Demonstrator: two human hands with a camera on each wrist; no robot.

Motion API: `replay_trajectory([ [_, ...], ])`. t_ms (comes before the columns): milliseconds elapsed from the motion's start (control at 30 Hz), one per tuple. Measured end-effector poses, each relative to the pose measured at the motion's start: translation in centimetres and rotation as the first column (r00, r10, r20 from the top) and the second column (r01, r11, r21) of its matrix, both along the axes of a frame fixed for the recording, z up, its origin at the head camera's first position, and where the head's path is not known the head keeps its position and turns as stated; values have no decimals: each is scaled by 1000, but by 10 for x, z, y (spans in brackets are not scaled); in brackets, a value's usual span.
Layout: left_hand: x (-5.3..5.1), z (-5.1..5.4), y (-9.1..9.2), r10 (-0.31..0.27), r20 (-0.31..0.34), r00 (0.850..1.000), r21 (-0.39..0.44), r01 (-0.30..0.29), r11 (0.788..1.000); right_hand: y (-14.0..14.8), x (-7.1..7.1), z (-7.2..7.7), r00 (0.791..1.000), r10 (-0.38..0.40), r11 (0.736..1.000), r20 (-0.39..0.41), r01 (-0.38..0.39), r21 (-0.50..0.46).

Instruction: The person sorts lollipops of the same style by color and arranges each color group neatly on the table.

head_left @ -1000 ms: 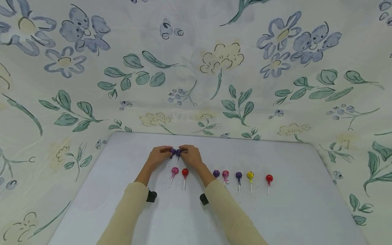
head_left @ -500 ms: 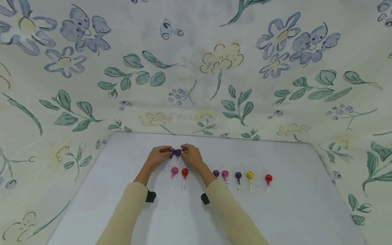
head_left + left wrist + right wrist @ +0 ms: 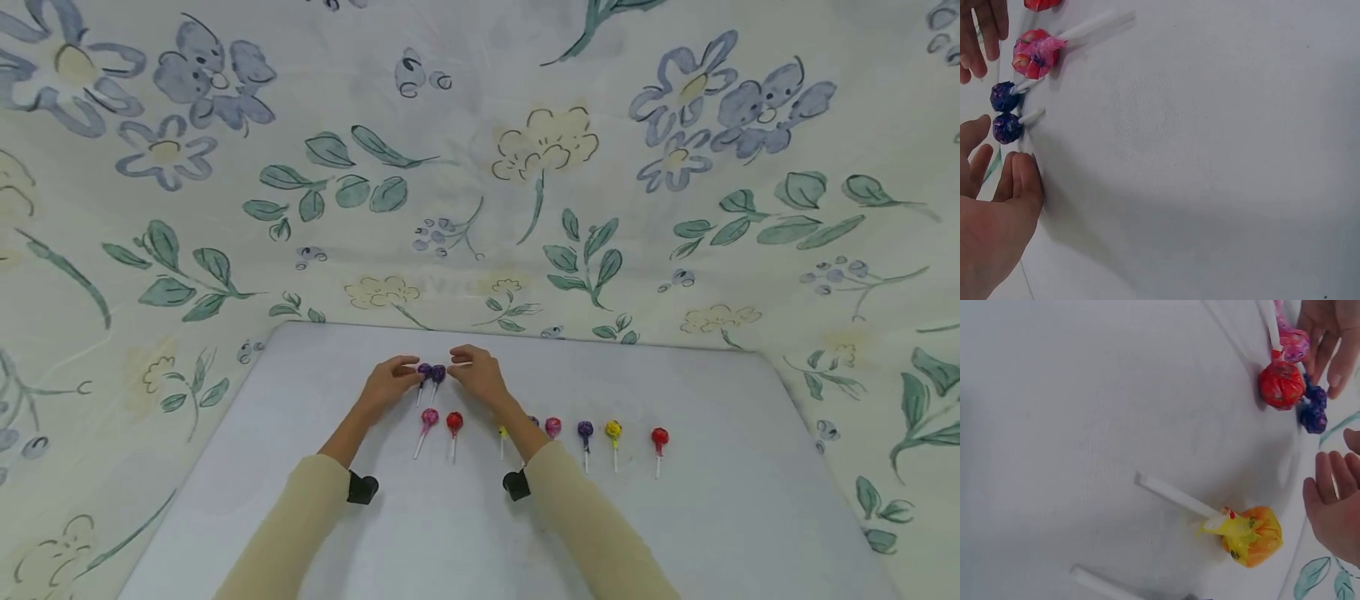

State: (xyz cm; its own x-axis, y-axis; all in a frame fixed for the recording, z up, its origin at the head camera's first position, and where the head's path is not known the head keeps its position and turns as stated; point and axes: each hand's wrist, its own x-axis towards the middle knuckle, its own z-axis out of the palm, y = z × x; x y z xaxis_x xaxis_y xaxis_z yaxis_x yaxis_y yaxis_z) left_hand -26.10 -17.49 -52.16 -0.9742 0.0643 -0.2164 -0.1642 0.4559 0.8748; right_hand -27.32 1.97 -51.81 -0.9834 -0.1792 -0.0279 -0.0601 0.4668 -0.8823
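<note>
Two purple lollipops lie side by side near the far edge, the left one (image 3: 424, 371) almost touching the right one (image 3: 438, 373), sticks toward me. My left hand (image 3: 387, 385) is beside the left one; in the left wrist view its fingers (image 3: 1025, 175) are loosely bent with a gap to the candy. On the other side my right hand (image 3: 482, 377) hovers apart from the pair, its fingers (image 3: 1327, 478) fairly straight and holding nothing. Closer to me lie a pink lollipop (image 3: 429, 417) and a red lollipop (image 3: 454, 421).
Right of these, a row holds a yellow lollipop (image 3: 503, 433), a purple one partly behind my right wrist, a pink lollipop (image 3: 552, 427), a purple lollipop (image 3: 585, 429), another yellow lollipop (image 3: 613, 429) and a red lollipop (image 3: 659, 437). A floral cloth (image 3: 465, 275) rises behind the white table (image 3: 720, 517).
My right hand has let go of the right purple lollipop and drawn back to the right, its fingers spreading. My left hand has eased slightly off the left one. The lollipops stay in place.
</note>
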Motion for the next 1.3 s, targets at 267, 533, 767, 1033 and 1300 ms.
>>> replay_trajectory([
  [267, 14, 0, -13, -29, -47, 998, 68, 33, 997, 18, 8, 8, 995, 56, 997, -77, -52, 49],
  [533, 35, 1, -6, -161, -152, 975, -15, 160, 987, 34, 18, 19, 993, 65, 998, -101, -62, 28],
  [767, 50, -4, 3, -209, -148, 967, -72, 200, 977, 46, 31, 25, 988, 79, 995, -135, -70, 69],
  [1033, 57, -14, 6, -249, -264, 932, -157, 213, 964, 63, 50, 33, 981, 72, 997, -178, -71, 10],
  [1300, 57, -14, 6, -243, -228, 943, -141, 215, 966, 89, 64, 45, 973, 25, 997, -231, -43, -69],
])
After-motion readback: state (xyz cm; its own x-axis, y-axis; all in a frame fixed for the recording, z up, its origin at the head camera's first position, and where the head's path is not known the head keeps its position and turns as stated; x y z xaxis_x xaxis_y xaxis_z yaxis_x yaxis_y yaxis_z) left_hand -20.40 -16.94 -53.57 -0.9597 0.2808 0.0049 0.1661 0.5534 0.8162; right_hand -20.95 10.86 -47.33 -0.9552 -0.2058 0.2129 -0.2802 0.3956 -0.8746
